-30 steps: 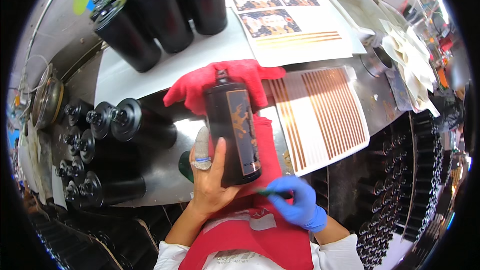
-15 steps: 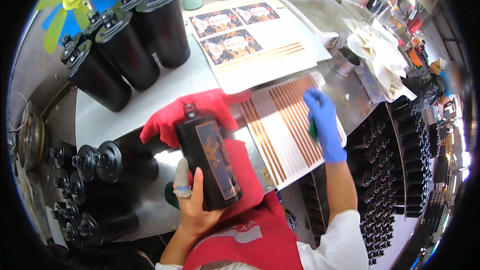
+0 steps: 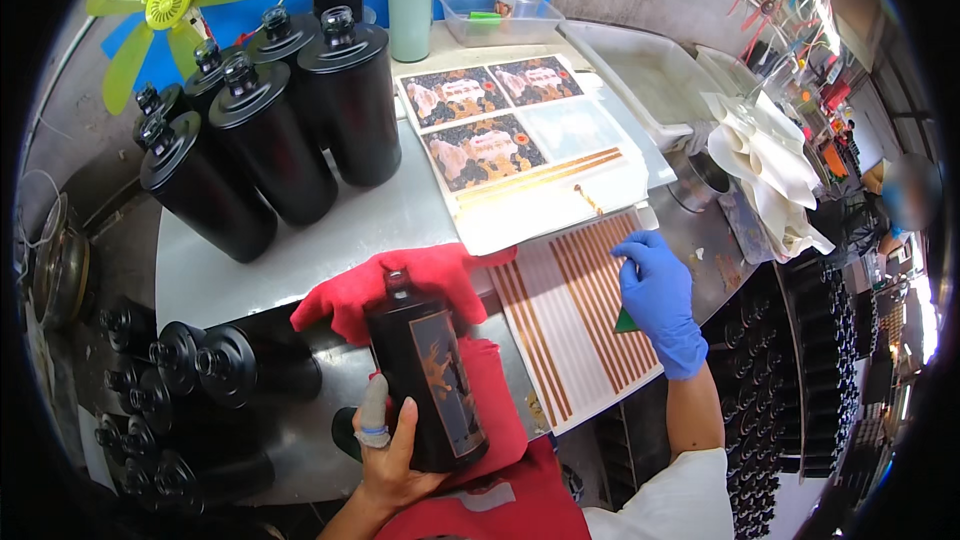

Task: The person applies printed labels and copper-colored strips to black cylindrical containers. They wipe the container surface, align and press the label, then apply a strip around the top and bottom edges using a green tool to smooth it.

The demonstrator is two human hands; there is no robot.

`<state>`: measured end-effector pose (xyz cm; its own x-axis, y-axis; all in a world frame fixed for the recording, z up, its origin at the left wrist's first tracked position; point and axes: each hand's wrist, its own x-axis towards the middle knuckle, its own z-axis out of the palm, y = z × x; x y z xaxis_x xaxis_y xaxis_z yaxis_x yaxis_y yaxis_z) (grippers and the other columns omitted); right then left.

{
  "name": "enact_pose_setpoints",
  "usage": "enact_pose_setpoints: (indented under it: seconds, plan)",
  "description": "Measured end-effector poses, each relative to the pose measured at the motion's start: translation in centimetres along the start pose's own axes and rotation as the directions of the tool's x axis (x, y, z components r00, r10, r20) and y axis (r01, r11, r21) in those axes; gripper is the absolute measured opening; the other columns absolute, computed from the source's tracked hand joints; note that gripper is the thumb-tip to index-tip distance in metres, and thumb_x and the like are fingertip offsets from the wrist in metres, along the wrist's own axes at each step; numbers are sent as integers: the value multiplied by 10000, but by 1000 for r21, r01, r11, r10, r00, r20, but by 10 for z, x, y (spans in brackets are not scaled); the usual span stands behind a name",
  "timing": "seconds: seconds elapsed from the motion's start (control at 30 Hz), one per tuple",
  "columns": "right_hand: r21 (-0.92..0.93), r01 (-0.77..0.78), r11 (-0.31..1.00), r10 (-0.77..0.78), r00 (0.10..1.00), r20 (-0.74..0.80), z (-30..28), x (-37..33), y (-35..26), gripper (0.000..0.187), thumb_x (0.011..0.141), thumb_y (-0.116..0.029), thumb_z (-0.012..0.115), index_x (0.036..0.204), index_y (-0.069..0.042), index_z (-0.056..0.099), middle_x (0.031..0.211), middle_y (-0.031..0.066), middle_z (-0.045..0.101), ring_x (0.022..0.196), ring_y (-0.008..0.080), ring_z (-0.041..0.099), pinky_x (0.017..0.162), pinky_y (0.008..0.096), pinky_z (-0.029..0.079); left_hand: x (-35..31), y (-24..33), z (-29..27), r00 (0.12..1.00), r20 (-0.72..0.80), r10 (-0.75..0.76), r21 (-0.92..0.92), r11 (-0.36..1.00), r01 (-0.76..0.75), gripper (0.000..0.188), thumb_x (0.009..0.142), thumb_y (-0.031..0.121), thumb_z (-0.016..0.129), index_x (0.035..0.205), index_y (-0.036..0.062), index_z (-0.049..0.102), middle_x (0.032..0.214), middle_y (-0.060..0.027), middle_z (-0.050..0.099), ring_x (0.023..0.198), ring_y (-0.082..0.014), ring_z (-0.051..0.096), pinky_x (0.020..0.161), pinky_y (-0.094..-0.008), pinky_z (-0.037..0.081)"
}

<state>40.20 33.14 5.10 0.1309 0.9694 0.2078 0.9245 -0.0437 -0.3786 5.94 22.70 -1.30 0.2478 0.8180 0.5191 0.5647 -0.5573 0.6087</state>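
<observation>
The left hand point(image 3: 395, 450) grips the black bottle point(image 3: 425, 385) as before. The gloved right hand point(image 3: 655, 300), earlier mid-sheet, now presses the striped sheet point(image 3: 570, 325) nearer the tabletop's front edge, fingers flat, holding a green piece

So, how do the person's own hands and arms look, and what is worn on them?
The right hand wears a blue disposable glove, and a white sleeve covers that upper arm near the lower edge. The left hand is bare except for a pale grey finger cot with a blue band on one finger; the left forearm is uncovered.
</observation>
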Motion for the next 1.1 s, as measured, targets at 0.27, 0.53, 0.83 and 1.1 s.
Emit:
enact_pose_setpoints:
  seconds: [0.27,0.53,0.83,1.1]
  plan:
    - [-55,100,993,-110,969,-222,11,48,10,181,765,-134,659,925,-79,595,910,87,609,817,288,628,685,344,504,10,10,0,999,37,8,-16,1000,-8,1016,566,250,884,1383,15,329,1358,-300,330,1172,-402,463,992,-457,352]
    - [82,-91,992,91,996,9,4,-53,21,205,706,-145,723,885,-79,647,802,81,616,662,231,596,630,310,486,5,5,-3,999,46,1,41,999,-3,974,588,238,856,1379,12,335,1307,-295,402,1161,-393,470,980,-451,353]
    - [835,-501,227,364,839,404,14,32,33,299,828,-256,692,1011,-33,612,775,18,603,512,48,494,417,176,381,11,10,1,1000,24,10,31,999,-11,992,557,344,872,1352,19,378,1346,-310,348,1166,-393,430,921,-432,346]
    - [818,-545,182,220,834,507,35,29,31,256,852,-192,642,1038,-16,646,682,-44,545,508,23,459,430,161,326,1,5,-4,993,93,-77,-135,987,89,1015,604,325,859,1396,11,307,1392,-333,261,1250,-456,349,1002,-481,312]
